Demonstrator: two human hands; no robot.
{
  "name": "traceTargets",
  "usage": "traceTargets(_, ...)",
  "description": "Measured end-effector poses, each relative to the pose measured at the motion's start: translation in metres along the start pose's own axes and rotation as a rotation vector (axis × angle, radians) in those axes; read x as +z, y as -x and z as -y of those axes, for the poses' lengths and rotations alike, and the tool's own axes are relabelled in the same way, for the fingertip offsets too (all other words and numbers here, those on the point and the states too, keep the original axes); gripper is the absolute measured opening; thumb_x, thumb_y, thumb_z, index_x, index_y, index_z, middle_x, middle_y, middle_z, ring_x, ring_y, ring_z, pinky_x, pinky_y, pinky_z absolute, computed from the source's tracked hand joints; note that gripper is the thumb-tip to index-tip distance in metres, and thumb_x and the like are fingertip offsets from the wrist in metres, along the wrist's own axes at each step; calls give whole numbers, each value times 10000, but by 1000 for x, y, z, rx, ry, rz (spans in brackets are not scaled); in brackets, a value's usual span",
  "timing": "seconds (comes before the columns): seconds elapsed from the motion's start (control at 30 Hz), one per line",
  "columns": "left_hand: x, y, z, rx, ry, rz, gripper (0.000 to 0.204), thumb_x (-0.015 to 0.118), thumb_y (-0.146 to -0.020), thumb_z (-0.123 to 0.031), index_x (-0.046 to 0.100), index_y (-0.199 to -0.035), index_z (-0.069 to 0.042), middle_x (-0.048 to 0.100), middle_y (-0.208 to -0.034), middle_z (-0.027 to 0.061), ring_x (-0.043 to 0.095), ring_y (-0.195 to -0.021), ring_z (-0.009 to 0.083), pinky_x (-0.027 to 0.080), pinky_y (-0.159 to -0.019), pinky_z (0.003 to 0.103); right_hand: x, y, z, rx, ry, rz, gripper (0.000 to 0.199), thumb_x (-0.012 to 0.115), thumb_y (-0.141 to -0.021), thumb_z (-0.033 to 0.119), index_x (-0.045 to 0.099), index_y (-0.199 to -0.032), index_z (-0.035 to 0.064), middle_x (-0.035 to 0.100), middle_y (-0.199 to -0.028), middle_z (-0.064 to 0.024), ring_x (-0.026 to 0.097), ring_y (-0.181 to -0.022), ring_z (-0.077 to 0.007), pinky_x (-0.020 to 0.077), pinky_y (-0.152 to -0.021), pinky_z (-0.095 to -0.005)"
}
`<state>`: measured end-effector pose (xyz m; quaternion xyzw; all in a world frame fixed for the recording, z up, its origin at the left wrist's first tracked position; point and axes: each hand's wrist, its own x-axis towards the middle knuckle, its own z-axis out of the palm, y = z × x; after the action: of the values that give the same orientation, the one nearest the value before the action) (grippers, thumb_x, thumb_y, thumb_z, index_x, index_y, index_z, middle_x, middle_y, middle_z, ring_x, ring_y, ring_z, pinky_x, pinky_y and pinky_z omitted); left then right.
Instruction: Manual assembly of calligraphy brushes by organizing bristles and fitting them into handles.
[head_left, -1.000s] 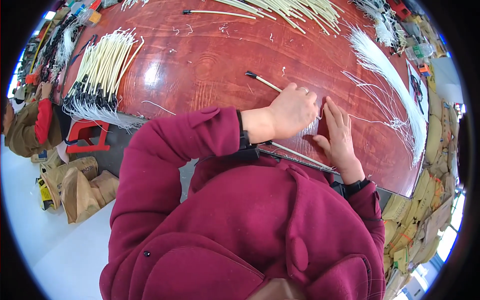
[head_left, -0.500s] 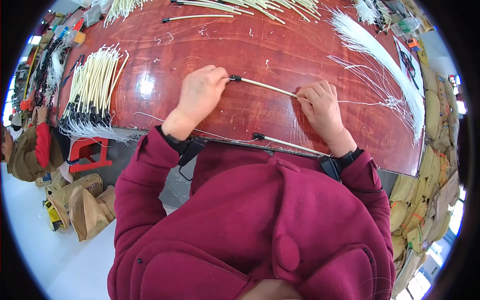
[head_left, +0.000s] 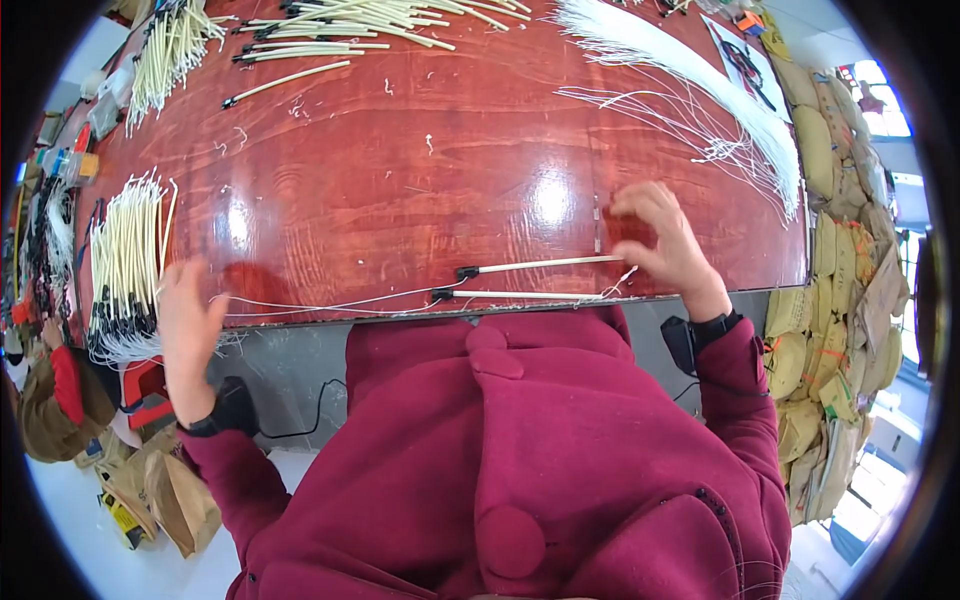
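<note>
Close to the table's front edge lie two thin cream tubes with black end caps, the upper tube [head_left: 550, 264] and the lower tube [head_left: 530, 295]. White strings [head_left: 330, 306] trail leftward from them. My right hand [head_left: 665, 245] hovers by their right ends, fingers curved and apart, with nothing visible in it. My left hand [head_left: 188, 320], slightly blurred, is beside the bundle of cream tubes [head_left: 130, 240] at the left edge. Its thumb and fingers are spread and no object shows in its grasp. The bundle's black caps and white strings point toward me.
More cream tubes [head_left: 340, 22] lie at the far side, one single tube [head_left: 290, 83] apart from them. A long hank of white string [head_left: 700, 80] runs along the right. Stacked sacks [head_left: 815, 300] stand beyond the table. A person [head_left: 60, 400] sits at the far left.
The tube held between both hands now lies near the front edge beside the other one. My left hand has moved far left to the bundle; both hands have opened. The view has shifted.
</note>
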<state>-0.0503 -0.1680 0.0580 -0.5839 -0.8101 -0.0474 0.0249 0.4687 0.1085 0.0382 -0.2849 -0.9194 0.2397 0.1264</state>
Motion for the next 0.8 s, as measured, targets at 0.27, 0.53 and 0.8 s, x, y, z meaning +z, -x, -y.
traceTargets(0.27,61,-151,-205,520,558,58,295,713,-881,-233,656,-1081,-23,651,-1038,163,628,-1038,376,512,-874,472,9,-46,-73,262,397,-236,483,618,-978,249,559,-1351,-52,562,-1387,-207,544,-1220,-385,406,-1084,-481)
traceTargets(0.53,114,-238,-322,560,531,-31,244,719,-897,-230,627,-1015,-37,656,-999,157,644,-974,368,528,-829,464,24,-49,-52,331,533,-166,481,575,-1000,236,540,-1368,-73,501,-1477,-201,470,-1300,-379,378,-1117,-474)
traceTargets(0.8,126,-219,-304,633,470,-31,178,666,-932,-193,590,-941,-32,658,-921,164,643,-908,392,516,-776,505,27,-38,-38,244,388,-155,453,583,-983,201,561,-1359,-48,516,-1474,-166,482,-1284,-366,384,-1097,-464)
